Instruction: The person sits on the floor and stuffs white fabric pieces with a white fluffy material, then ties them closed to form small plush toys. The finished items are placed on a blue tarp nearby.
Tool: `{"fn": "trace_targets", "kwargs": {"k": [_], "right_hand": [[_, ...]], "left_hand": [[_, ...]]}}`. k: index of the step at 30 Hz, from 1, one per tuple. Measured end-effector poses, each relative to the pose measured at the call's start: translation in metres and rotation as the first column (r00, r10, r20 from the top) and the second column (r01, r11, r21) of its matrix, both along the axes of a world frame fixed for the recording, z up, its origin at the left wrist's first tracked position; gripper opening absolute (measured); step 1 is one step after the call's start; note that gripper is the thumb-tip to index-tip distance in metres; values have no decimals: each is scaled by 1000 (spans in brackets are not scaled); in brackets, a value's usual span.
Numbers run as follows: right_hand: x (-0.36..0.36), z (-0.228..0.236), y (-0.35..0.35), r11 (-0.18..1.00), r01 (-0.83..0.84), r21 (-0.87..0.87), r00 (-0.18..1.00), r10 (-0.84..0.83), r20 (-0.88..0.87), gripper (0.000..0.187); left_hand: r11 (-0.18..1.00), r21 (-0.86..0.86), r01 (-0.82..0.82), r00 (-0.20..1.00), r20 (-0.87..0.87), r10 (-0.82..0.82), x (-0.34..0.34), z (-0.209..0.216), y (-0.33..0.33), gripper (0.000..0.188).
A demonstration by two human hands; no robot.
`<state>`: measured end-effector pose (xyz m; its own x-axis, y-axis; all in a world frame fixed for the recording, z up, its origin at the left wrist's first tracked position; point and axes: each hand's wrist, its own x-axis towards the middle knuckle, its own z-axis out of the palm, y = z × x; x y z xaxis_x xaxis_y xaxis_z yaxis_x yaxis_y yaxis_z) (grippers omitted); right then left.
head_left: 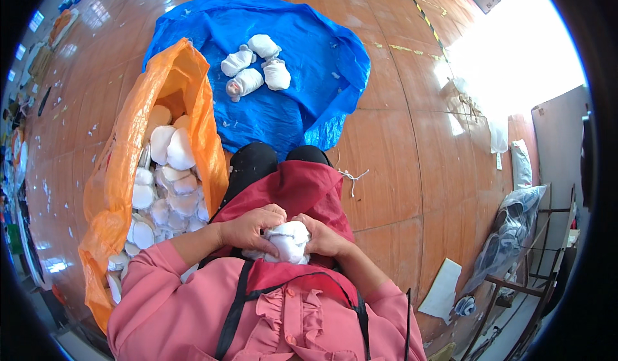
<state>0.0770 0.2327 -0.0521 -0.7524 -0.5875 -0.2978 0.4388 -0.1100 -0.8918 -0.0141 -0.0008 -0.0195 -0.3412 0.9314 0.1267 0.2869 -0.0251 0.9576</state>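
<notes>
Well, from where I stand, the white bundle (289, 241) sits low against the red apron (299, 190), between the two hands; the left hand (253, 228) pinches its left side, thumb laid over the top; the right hand (322, 237) pinches the opposite edge; how the fingers underneath are set I cannot tell, since the bundle hides them; to do this well, I'd say, both hands should press evenly, so the soft material gathers snugly and doesn't bunch to one side; the left elbow wants care, with the orange sack (111, 222) of pale round pads (181, 150) so close; the four rounded bundles (246, 82) on the blue sheet (322, 52) offer a shape to compare by eye.
</notes>
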Motion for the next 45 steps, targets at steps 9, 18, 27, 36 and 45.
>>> {"fn": "trace_targets", "kwargs": {"k": [9, 18, 27, 36, 45], "right_hand": [[-22, -15, -26, 1000, 11, 12, 998, -12, 69, 33], [-30, -32, -41, 995, -25, -96, 980, 43, 192, 36], [-33, -24, -22, 975, -115, -191, 960, 158, 230, 49], [-38, -31, -38, 984, -120, 131, 977, 93, 191, 33], [-33, -51, -54, 917, 9, 398, 993, 37, -108, 34]], "left_hand": [[930, -331, -160, 971, -223, 87, 17, 29, -3, 43], [883, -429, -190, 920, 235, 313, 20, 16, -16, 39], [902, -356, -243, 624, 655, 426, 27, -18, -34, 40], [882, -455, -123, 704, 586, 400, 13, -21, -32, 40], [828, -417, -375, 903, 40, 428, 22, -33, -21, 35]]}}
